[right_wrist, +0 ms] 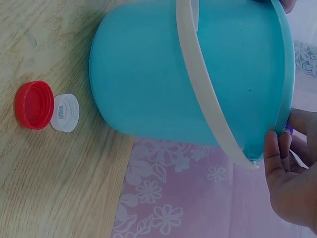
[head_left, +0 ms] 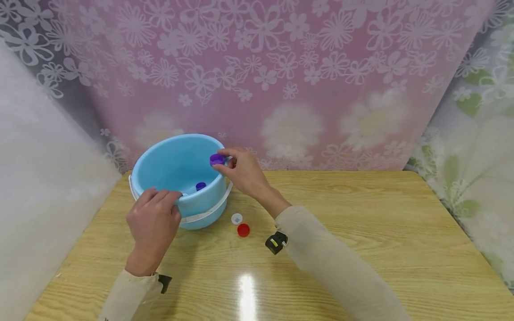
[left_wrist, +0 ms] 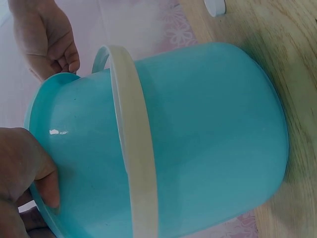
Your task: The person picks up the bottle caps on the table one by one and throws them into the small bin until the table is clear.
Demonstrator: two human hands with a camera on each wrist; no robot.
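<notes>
A light blue bucket (head_left: 202, 200) stands upright on the table. My left hand (head_left: 154, 223) grips its near rim, with the thumb on the outside in the left wrist view and the other fingers over the edge. At the right rim, my right hand (head_left: 245, 174) pinches a purple bottle cap (head_left: 217, 160) between thumb and fingers. Only a sliver of that cap shows in the right wrist view. Down inside the bucket lies another purple cap (head_left: 201, 186), and a bit of something white shows beside the left fingertips.
A white cap (head_left: 237, 218) and a red cap (head_left: 243, 230) lie on the wooden table (head_left: 341, 214), right of the bucket. The bucket's white handle (left_wrist: 133, 139) hangs down across its near side. Behind the table hangs a pink flowered curtain (head_left: 241, 89).
</notes>
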